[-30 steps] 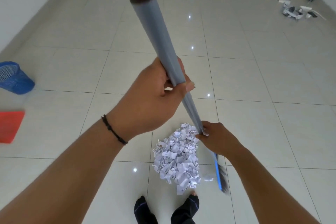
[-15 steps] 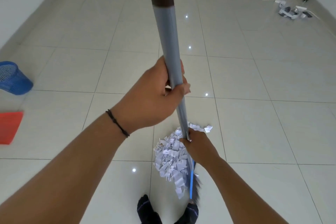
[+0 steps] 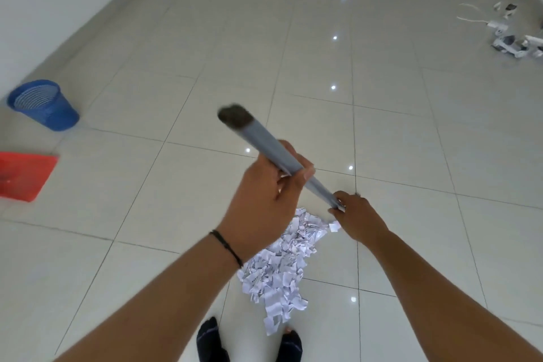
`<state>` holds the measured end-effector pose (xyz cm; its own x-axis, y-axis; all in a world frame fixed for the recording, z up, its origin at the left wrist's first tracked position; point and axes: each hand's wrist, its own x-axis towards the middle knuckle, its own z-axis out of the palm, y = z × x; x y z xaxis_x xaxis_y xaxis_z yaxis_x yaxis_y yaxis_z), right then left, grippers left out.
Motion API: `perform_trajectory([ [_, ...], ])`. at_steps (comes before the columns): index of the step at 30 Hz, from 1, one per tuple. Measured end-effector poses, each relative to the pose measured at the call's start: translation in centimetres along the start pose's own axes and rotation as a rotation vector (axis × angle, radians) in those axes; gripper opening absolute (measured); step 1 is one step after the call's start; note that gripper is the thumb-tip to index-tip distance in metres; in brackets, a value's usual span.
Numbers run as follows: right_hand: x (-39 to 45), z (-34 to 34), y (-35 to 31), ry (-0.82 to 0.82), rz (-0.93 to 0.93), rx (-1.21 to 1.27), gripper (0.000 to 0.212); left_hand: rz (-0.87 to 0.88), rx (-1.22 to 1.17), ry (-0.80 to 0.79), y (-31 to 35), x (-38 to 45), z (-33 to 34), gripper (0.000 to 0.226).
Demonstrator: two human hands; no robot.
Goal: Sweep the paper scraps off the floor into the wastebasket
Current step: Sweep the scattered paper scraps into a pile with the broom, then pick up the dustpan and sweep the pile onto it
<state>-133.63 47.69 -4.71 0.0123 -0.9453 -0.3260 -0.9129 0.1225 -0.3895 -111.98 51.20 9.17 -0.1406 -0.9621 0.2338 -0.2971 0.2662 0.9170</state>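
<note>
A pile of white paper scraps (image 3: pixel 279 267) lies on the tiled floor just ahead of my feet. My left hand (image 3: pixel 264 200) grips the upper part of the grey broom handle (image 3: pixel 264 141), whose dark end cap tilts up to the left. My right hand (image 3: pixel 357 214) grips the handle lower down, right beside the far edge of the pile. The broom's head is hidden behind my right hand and arm. A blue mesh wastebasket (image 3: pixel 44 104) stands far left near the wall.
A red dustpan (image 3: pixel 25 175) lies on the floor at the left edge, just in front of the wastebasket. White cables and small devices (image 3: pixel 511 41) clutter the far right. My two dark-socked feet (image 3: pixel 249 341) stand at the bottom. A wall runs along the left.
The broom handle has swung from near upright to leaning left, and its top has dropped lower in view. My right hand moved from over the pile to its far right edge. The broom head went out of sight.
</note>
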Motion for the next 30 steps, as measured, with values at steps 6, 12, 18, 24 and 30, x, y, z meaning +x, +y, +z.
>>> perform_trajectory([
  [6,2.7,2.1,0.5,-0.097,-0.138,0.020,0.013,-0.088,0.186,0.028,0.5,0.2,2.6,0.019],
  [12,2.5,0.3,-3.9,-0.314,-0.365,-0.044,0.020,-0.058,0.317,0.240,4.6,0.8,-0.4,0.025],
  [18,2.8,-3.7,-6.5,-0.232,-0.515,-0.075,0.009,0.050,0.337,0.427,8.5,0.8,-2.9,0.023],
  [24,4.1,-0.6,-7.5,-0.244,-0.504,-0.085,0.006,-0.124,0.312,0.489,5.4,-1.7,-1.6,0.026],
  [30,2.6,4.7,-7.8,-0.353,-0.445,0.024,0.009,-0.228,0.296,0.481,2.9,-4.6,-1.9,0.022],
])
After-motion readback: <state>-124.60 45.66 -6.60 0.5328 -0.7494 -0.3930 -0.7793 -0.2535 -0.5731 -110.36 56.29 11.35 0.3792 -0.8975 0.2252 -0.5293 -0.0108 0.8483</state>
